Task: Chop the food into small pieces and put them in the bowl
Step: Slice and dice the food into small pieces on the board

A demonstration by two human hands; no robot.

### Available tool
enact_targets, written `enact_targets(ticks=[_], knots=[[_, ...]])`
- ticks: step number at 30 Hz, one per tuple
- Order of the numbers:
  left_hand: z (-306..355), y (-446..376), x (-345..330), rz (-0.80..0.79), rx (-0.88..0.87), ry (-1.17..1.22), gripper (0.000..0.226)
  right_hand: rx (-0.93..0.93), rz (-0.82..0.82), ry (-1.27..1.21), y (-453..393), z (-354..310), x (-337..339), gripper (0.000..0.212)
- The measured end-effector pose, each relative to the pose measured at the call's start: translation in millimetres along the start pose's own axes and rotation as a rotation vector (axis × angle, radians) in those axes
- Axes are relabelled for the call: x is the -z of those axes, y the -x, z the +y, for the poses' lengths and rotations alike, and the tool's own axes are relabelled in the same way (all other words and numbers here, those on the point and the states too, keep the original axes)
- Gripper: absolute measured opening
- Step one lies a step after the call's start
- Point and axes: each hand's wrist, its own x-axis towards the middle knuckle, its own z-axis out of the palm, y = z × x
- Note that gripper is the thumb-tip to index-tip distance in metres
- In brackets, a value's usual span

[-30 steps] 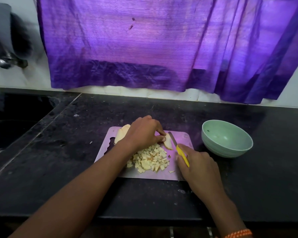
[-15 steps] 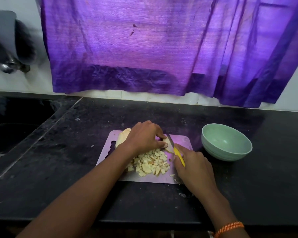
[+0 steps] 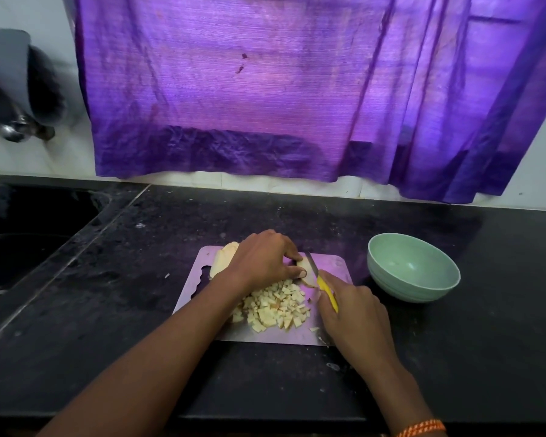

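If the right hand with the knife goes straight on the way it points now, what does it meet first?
Probably the food piece that the left hand pinches: the right hand points the knife up-left, its blade already at that piece. Depth is unclear.

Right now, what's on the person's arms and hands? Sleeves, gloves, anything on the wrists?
Both forearms are bare up to the frame edge: no sleeves show. The left hand and the right hand wear no gloves, and no rings show. The right wrist carries an orange braided thread bracelet with pale flecks; the left wrist is bare.
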Motion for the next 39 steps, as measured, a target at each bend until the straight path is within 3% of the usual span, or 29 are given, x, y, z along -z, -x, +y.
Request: enact_targets(ticks=[13, 23, 32, 39], knots=[[0, -2, -6, 0.022, 0.029, -0.078, 0.044, 0.03, -0.042, 0.05, -4, -1, -6, 0.038], [2, -2, -5, 0.033, 0.028, -0.118, 0.044, -0.025, -0.076, 0.013, 35, 2, 8, 0.05], [2, -1, -4, 0.046, 0.041, -0.149, 0.044, -0.027, -0.086, 0.008, 69, 8, 19, 0.046], [5, -1, -2, 0.057, 0.038, -0.156, 0.042, -0.047, 0.096, -0.133, 38, 9, 7, 0.048]])
